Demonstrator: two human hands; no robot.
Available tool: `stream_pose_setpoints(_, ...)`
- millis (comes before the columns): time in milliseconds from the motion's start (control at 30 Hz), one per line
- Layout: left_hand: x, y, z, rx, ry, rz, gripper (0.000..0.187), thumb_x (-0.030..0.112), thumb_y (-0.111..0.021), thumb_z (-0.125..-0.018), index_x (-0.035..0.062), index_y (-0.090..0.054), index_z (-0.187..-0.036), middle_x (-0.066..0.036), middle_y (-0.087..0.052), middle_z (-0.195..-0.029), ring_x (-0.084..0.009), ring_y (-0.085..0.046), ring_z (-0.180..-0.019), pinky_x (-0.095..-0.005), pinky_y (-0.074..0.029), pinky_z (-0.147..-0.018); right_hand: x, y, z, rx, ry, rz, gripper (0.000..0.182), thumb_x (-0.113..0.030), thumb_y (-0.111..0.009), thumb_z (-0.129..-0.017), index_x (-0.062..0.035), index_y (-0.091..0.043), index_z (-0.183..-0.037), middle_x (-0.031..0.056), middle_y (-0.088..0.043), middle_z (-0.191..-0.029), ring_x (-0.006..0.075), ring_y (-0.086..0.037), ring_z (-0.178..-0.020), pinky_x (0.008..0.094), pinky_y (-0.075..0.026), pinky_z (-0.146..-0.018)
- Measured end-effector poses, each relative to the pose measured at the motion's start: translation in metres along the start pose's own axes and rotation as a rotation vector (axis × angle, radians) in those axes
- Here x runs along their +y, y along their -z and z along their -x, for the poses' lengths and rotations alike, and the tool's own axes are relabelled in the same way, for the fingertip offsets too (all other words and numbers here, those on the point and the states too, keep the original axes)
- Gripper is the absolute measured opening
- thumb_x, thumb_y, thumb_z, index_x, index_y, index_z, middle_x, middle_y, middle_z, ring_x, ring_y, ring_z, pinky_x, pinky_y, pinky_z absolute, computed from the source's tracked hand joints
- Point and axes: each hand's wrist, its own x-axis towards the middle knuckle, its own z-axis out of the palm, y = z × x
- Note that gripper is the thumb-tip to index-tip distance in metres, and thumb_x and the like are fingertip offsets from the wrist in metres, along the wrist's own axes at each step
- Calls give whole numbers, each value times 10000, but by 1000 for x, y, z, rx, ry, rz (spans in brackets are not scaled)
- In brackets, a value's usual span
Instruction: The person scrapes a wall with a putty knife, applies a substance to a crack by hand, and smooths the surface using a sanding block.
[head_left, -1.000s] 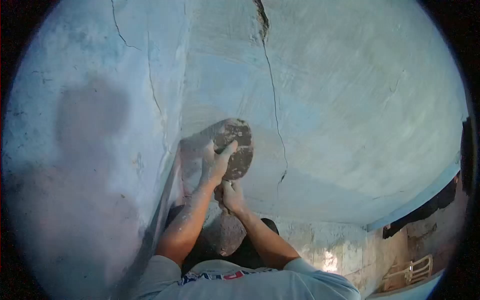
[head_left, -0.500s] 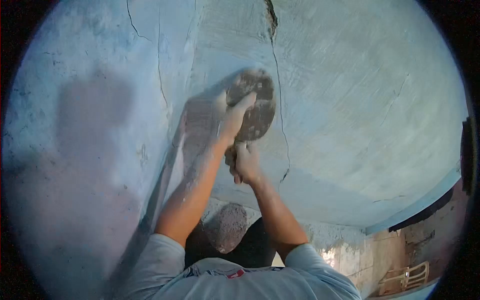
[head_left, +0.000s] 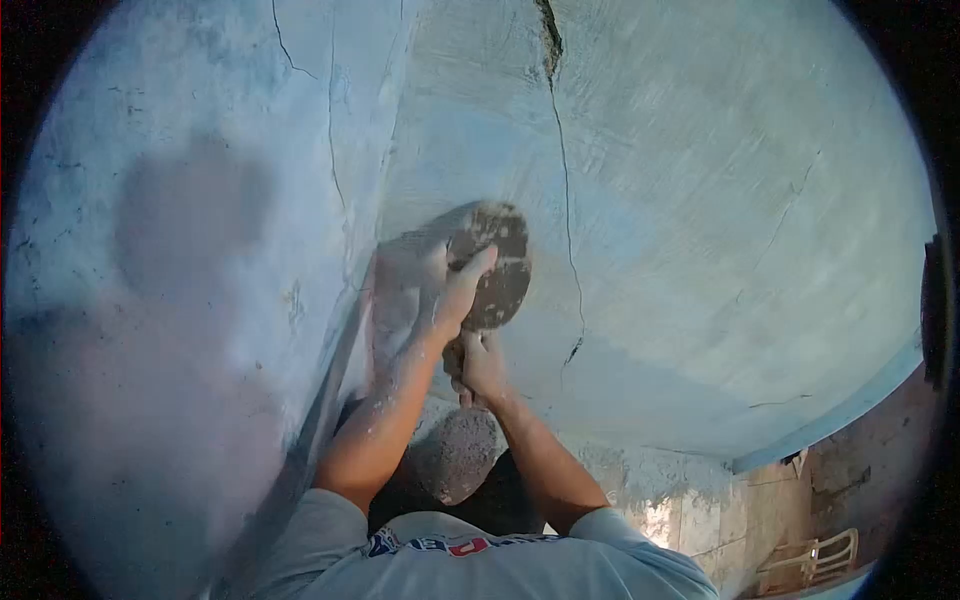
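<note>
Both of my hands hold a dark, flat-looking oval tool (head_left: 500,290) spattered with pale plaster. It is held up against the blue-grey wall (head_left: 660,250), and its exact kind does not show. My left hand (head_left: 462,290) clasps its left side, thumb laid across the face and fingers partly hidden behind. Below the oval, my right hand (head_left: 484,368) is closed around its lower end, fingers wrapped. Dust whitens both hands. A long dark crack (head_left: 567,190) runs down the wall just right of the tool.
At left, a second wall (head_left: 200,400) carries my shadow and meets the first in a corner. A speckled grey rounded lump (head_left: 457,460) shows between my dark-clad legs. A pale plastic chair (head_left: 815,560) stands at lower right, beyond the wall's edge.
Both hands and the oval tool have moved down the wall toward my body and slightly left. The view has shifted a little.
</note>
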Motion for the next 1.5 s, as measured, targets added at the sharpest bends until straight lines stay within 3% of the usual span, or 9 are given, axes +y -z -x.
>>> stream_pose_setpoints(233, 78, -33, -41, -128, -75, -7, 434, 217, -780, -919, -19, -676, -1268, -110, -744, -1124, -192, -703, -984, -353, -554, -874, -97, 2, -34, -46, -100, 4, 440, -326, -410, -1048, -23, -542, -757, 89, -528, -574, 181, -451, -342, 352, -322, -283)
stream_pose_setpoints(433, -17, 32, 12, 42, -11, -63, 543, 228, -780, -927, 0, -630, -1395, -113, -706, -1228, -221, -657, -1135, -348, -527, -956, 33, -28, -6, 140, 244, 103, 610, -544, -381, -1102, -65, -514, -747, 55, -501, -563, 146, -443, -367, 350, -328, -312)
stream_pose_setpoints(633, 70, -16, -47, -64, -116, -48, 523, 282, -800, -908, -9, -658, -1318, -97, -706, -1182, -210, -655, -1093, -354, -516, -945, -100, -2, -52, -99, -136, 90, 594, -515, -406, -1099, -67, -466, -713, 44, -465, -533, 166, -449, -352, 364, -321, -296)
stream_pose_setpoints(700, 63, -13, -47, -45, -137, -58, 505, 288, -801, -907, 0, -669, -1301, -93, -706, -1174, -206, -656, -1079, -354, -515, -939, -82, -7, -38, -40, -83, 136, 420, -328, -406, -1070, -29, -537, -806, 73, -547, -619, 177, -475, -352, 380, -345, -295)
stream_pose_setpoints(867, -33, 33, -7, 14, -42, -90, 495, 300, -804, -907, 20, -678, -1294, -97, -707, -1175, -210, -656, -1054, -366, -516, -933, 20, -9, -10, 32, 76, 77, 395, -384, -382, -1098, -56, -549, -953, 62, -539, -628, 170, -487, -413, 345, -395, -367)
stream_pose_setpoints(1033, 77, -24, -45, -67, -89, -57, 536, 329, -803, -908, -1, -659, -1305, -132, -692, -1201, -236, -649, -1080, -392, -528, -945, -89, 1, -51, -59, -57, 150, 542, -484, -380, -1102, -47, -534, -822, 75, -517, -574, 180, -483, -363, 353, -337, -310)
stream_pose_setpoints(1200, -8, 35, -8, -69, -59, -207, 599, 300, -806, -898, 1, -628, -1385, -154, -656, -1336, -280, -595, -1251, -407, -461, -1075, 76, -11, -26, 39, 136, 41, 424, -431, -396, -1116, -57, -531, -970, 64, -548, -627, 154, -476, -372, 355, -356, -302)
stream_pose_setpoints(1400, 76, -15, -39, -113, -139, -64, 460, 253, -763, -950, -44, -661, -1287, -104, -754, -1102, -202, -702, -947, -327, -547, -854, -65, 9, -55, -133, -48, 191, 544, -567, -419, -1089, -57, -496, -914, 62, -536, -614, 158, -459, -361, 342, -344, -299)
stream_pose_setpoints(1500, 59, -8, -39, -56, -125, -100, 522, 281, -787, -924, -42, -635, -1304, -130, -701, -1163, -237, -679, -1031, -361, -553, -883, -65, -3, -45, -72, -46, 146, 540, -553, -433, -1089, -50, -495, -901, 65, -537, -606, 153, -469, -368, 351, -339, -294)
